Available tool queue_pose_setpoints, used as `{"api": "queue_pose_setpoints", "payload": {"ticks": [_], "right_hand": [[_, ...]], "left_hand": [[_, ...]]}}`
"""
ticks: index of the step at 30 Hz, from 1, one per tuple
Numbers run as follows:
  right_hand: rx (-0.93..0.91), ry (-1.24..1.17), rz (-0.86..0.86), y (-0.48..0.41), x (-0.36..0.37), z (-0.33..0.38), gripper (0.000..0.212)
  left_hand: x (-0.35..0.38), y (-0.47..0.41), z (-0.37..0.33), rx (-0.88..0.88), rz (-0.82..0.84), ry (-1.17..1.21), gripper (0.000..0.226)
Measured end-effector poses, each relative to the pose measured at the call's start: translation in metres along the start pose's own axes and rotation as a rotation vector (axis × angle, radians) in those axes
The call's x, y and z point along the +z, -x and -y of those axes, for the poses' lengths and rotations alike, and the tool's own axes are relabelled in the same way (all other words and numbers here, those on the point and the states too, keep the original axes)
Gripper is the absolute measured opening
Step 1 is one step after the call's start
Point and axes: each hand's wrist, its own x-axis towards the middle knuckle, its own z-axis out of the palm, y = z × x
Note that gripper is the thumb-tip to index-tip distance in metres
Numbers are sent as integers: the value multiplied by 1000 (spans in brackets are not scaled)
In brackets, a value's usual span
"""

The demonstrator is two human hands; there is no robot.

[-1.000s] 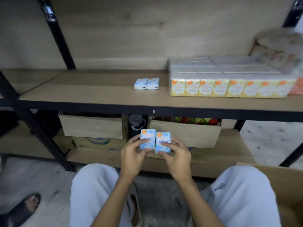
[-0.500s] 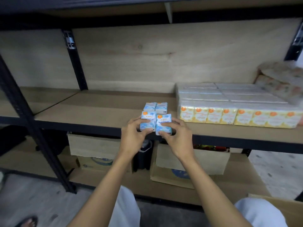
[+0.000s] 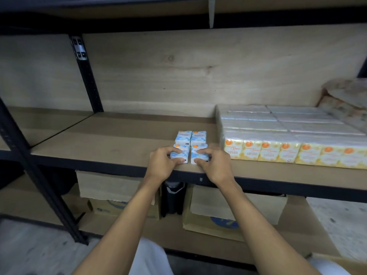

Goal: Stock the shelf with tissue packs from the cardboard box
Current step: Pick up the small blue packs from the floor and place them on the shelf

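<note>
Two small blue-and-white tissue packs lie flat on the wooden shelf (image 3: 111, 139) near its front edge. My left hand (image 3: 163, 165) grips the left pack (image 3: 181, 153) between thumb and fingers. My right hand (image 3: 213, 165) grips the right pack (image 3: 198, 155) the same way. Directly behind them lie two more blue packs (image 3: 190, 137), side by side and touching the held pair. The cardboard box shows only as a corner (image 3: 341, 261) at the bottom right.
A large block of yellow-and-orange tissue packs (image 3: 288, 135) fills the shelf to the right, with wrapped bundles (image 3: 345, 100) behind it. Black uprights (image 3: 87, 76) frame the shelf. Below, cardboard boxes (image 3: 234, 209) and a dark bottle (image 3: 173, 199) stand on the lower shelf.
Both hands carried the two blue packs up from above my lap and set them flat on the shelf, in front of the two packs lying there. The camera moved closer.
</note>
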Motion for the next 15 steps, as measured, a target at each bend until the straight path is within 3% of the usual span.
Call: {"api": "queue_pose_setpoints", "payload": {"ticks": [15], "right_hand": [[-8,89,20,-23,6,4,34]], "left_hand": [[1,-22,-1,-39,42,-20,32]]}}
